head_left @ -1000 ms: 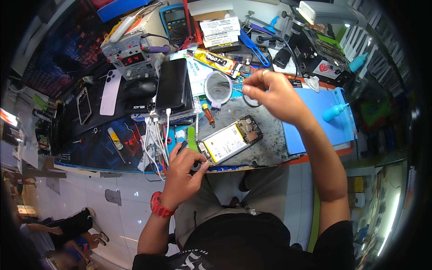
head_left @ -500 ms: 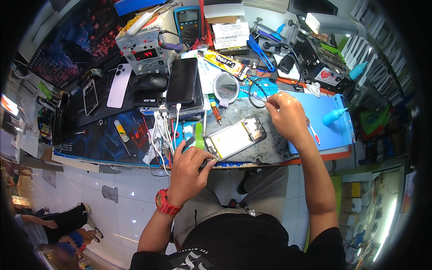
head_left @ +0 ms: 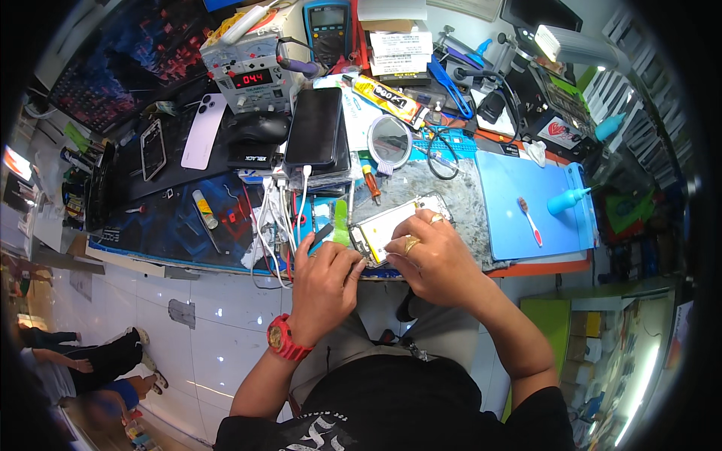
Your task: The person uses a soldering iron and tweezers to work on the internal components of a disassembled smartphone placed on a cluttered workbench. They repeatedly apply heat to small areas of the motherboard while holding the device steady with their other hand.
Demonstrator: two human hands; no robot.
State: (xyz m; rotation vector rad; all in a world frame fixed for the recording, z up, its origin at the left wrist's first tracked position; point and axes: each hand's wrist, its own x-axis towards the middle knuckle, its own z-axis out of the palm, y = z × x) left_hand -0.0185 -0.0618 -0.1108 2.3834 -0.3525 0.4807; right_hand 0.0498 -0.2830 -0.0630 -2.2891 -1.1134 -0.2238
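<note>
- Pale tiled floor (head_left: 241, 323) shows below your cluttered bench, whose grey worktop (head_left: 470, 192) is stained and scuffed.
- On its front part, just before you, lies the opened phone (head_left: 383, 228), slanting up to the right, its white battery showing and its far end partly hidden by your fingers.
- Your left hand (head_left: 326, 276) is at the phone's left end, thumb and forefinger close together there; whether they pinch anything, you cannot tell from this view. A red watch (head_left: 284, 338) sits on that wrist.
- Your right hand (head_left: 438, 263) is over the phone with fingers bent down and a gold ring (head_left: 411, 243) showing; its fingertips are too small to tell if they grip something.
- Just beside your left hand are a green strip (head_left: 341, 219) and white cables (head_left: 271, 218).
- Beyond the phone are a screwdriver (head_left: 371, 184), a round mirror (head_left: 390, 141) and, farther left, a black phone (head_left: 315, 126).
- To your right, a blue mat (head_left: 519, 177) carries a toothbrush (head_left: 531, 223) and a light-blue bottle (head_left: 568, 201).
- At the back left stands a power box (head_left: 252, 83) with a lit red display.
</note>
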